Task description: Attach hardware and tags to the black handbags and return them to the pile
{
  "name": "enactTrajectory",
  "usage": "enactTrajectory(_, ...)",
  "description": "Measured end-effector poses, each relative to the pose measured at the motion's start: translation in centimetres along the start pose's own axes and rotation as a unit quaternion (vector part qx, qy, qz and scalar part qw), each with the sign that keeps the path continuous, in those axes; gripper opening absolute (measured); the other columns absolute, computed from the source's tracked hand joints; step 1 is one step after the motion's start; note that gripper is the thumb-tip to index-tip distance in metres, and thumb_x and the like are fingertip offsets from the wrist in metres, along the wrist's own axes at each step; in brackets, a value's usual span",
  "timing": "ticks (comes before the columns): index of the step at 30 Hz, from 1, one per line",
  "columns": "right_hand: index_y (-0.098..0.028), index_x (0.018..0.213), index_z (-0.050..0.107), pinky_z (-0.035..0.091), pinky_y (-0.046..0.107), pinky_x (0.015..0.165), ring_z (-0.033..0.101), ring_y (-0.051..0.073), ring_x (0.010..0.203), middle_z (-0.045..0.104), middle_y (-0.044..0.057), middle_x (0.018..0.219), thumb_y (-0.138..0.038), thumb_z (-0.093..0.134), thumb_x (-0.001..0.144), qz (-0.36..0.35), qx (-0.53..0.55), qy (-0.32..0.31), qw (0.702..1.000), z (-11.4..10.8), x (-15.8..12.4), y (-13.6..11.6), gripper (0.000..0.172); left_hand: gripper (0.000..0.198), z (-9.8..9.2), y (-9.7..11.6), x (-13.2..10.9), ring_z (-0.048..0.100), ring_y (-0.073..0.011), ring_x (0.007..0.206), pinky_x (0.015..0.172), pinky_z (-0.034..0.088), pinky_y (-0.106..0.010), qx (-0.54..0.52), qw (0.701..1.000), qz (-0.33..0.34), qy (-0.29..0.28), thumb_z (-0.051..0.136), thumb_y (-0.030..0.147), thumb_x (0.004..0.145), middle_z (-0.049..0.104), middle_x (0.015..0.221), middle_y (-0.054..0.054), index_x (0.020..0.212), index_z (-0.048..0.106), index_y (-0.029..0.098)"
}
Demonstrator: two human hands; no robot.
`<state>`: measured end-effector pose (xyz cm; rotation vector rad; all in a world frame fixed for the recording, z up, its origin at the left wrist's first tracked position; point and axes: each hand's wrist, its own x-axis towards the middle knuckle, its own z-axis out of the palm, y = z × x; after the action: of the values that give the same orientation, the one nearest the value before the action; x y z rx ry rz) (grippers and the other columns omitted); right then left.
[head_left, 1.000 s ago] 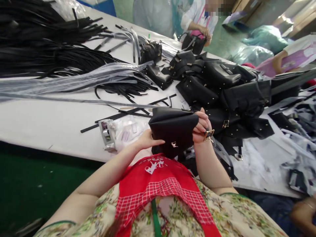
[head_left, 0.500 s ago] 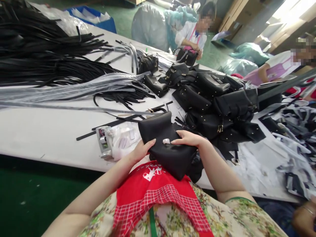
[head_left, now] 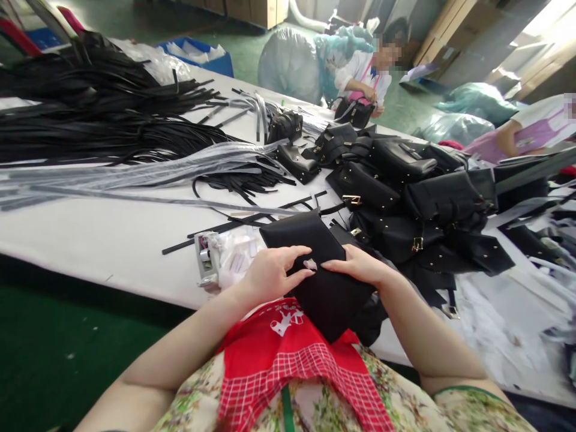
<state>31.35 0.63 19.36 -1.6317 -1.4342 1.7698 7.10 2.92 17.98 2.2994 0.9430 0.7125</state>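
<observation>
A black leather-like handbag lies tilted in front of my red apron, at the table's near edge. My right hand grips its right side, thumb on top and the other fingers partly hidden. Over the bag's left part is my left hand, thumb and forefinger apart on either side of a small whitish scrap on the bag's face. What that scrap is, I cannot make out. A buckled strap shows just beyond the bag.
Black handbags are heaped beyond my right hand. Bundles of black straps cover the far left. A small tray and clear plastic bags sit left of my hands. Across the table a person handles another bag.
My left hand has left the bag's left edge and moved over its face to the whitish scrap. My right hand keeps its hold. The view has shifted slightly, and the bag looks flatter.
</observation>
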Motion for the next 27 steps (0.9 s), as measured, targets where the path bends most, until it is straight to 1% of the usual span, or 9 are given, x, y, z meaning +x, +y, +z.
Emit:
enactTrajectory(4, -0.014, 0.095, 0.072, 0.054, 0.028, 0.067, 0.069, 0.023, 0.08, 0.074, 0.004, 0.09, -0.043, 0.074, 0.071, -0.009, -0.015, -0.005, 1.0, 0.5, -0.4, -0.8, 0.038, 0.018, 0.6, -0.1, 1.2, 0.064, -0.0153, 0.076, 0.069, 0.045, -0.026, -0.07, 0.994, 0.067, -0.056, 0.055, 0.028, 0.09, 0.071, 0.081, -0.003, 0.09, 0.071, 0.02)
enactTrajectory(7, -0.014, 0.097, 0.071, 0.055, 0.029, 0.071, 0.069, 0.023, 0.083, 0.074, 0.005, 0.093, -0.043, 0.077, 0.068, -0.003, 0.016, -0.017, 1.0, 0.3, -0.4, -0.5, 0.041, 0.014, 0.4, -0.6, 1.2, 0.061, -0.014, 0.072, 0.067, 0.044, -0.025, -0.249, 0.966, 0.009, -0.071, 0.06, 0.027, 0.086, 0.068, 0.076, -0.004, 0.079, 0.069, 0.018)
enactTrajectory(10, -0.015, 0.102, 0.07, 0.056, 0.033, 0.078, 0.07, 0.024, 0.088, 0.074, 0.007, 0.099, -0.037, 0.082, 0.062, 0.025, 0.08, -0.02, 0.996, -0.4, 0.2, 1.0, 0.047, 0.019, -0.6, -1.4, 0.7, 0.048, -0.0083, 0.054, 0.051, 0.035, -0.021, -0.475, 0.873, -0.109, -0.004, 0.065, 0.035, 0.082, 0.057, 0.066, 0.001, 0.075, 0.061, 0.017)
enactTrajectory(12, -0.016, 0.105, 0.069, 0.057, 0.034, 0.078, 0.07, 0.024, 0.086, 0.074, 0.008, 0.101, -0.031, 0.084, 0.057, 0.045, 0.145, -0.018, 0.988, -1.1, 0.9, 2.7, 0.052, 0.026, -1.4, -2.0, 0.4, 0.037, -0.006, 0.048, 0.045, 0.027, -0.02, -0.557, 0.812, -0.16, 0.059, 0.067, 0.04, 0.079, 0.048, 0.063, 0.003, 0.074, 0.054, 0.018)
enactTrajectory(14, -0.016, 0.105, 0.067, 0.058, 0.035, 0.074, 0.071, 0.024, 0.08, 0.075, 0.009, 0.098, -0.027, 0.083, 0.053, 0.055, 0.214, -0.008, 0.975, -2.0, 1.5, 4.8, 0.055, 0.032, -1.9, -2.7, -0.2, 0.035, -0.0059, 0.049, 0.045, 0.026, -0.02, -0.576, 0.789, -0.192, 0.092, 0.067, 0.044, 0.078, 0.045, 0.065, 0.003, 0.072, 0.051, 0.018)
enactTrajectory(17, -0.015, 0.098, 0.066, 0.057, 0.036, 0.068, 0.071, 0.026, 0.072, 0.075, 0.01, 0.088, -0.026, 0.078, 0.049, 0.045, 0.278, 0.027, 0.959, -3.0, 2.2, 8.2, 0.051, 0.038, -1.3, -3.5, -1.3, 0.033, -0.005, 0.047, 0.042, 0.021, -0.02, -0.542, 0.803, -0.236, 0.08, 0.061, 0.052, 0.081, 0.048, 0.065, 0.002, 0.071, 0.049, 0.017)
enactTrajectory(20, -0.016, 0.092, 0.065, 0.057, 0.038, 0.064, 0.071, 0.028, 0.067, 0.075, 0.009, 0.081, -0.028, 0.072, 0.047, 0.022, 0.298, 0.07, 0.952, -3.5, 2.4, 11.0, 0.048, 0.04, 0.6, -3.8, -2.4, 0.027, -0.0045, 0.042, 0.04, 0.016, -0.02, -0.493, 0.829, -0.259, 0.05, 0.062, 0.055, 0.079, 0.042, 0.055, 0.006, 0.071, 0.046, 0.019)
enactTrajectory(22, -0.018, 0.093, 0.064, 0.056, 0.04, 0.065, 0.07, 0.028, 0.066, 0.075, 0.007, 0.079, -0.029, 0.069, 0.047, 0.013, 0.299, 0.096, 0.949, -3.5, 2.3, 12.3, 0.047, 0.036, 1.9, -3.6, -2.9, 0.03, -0.0056, 0.044, 0.042, 0.021, -0.02, -0.452, 0.856, -0.248, 0.035, 0.066, 0.05, 0.077, 0.04, 0.053, 0.008, 0.071, 0.048, 0.019)
enactTrajectory(27, -0.022, 0.093, 0.062, 0.055, 0.045, 0.075, 0.07, 0.03, 0.075, 0.073, 0.005, 0.077, -0.039, 0.068, 0.05, 0.004, 0.278, 0.155, 0.948, -3.7, 1.7, 13.1, 0.047, 0.024, 3.6, -2.8, -3.1, 0.045, -0.0107, 0.057, 0.051, 0.034, -0.023, -0.38, 0.903, -0.191, -0.061, 0.06, 0.04, 0.08, 0.056, 0.066, 0.001, 0.078, 0.062, 0.017)
